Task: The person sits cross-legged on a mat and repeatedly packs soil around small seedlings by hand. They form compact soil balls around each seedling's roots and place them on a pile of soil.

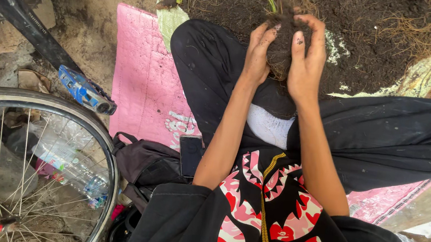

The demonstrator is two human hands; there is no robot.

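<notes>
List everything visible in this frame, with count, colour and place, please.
soil clump with roots: one, dark brown, pressed between both hands
soil pile: one, dark, top centre
mat: one, pink, under the legs
bicycle wheel: one, silver rim, lower left
pedal: one, blue, on a black crank
plastic bottle: one, clear, behind the spokes
bag: one, dark, beside the wheel
phone: one, black, on the bag
left hand: on the clump
right hand: on the clump

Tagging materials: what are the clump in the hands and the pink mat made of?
Clump: dark, crumbly, fibrous soil, likely with roots; both hands cup it. Pink mat: looks like woven plastic sacking, matte, with a fine grid texture; the weave can't be confirmed.
</notes>
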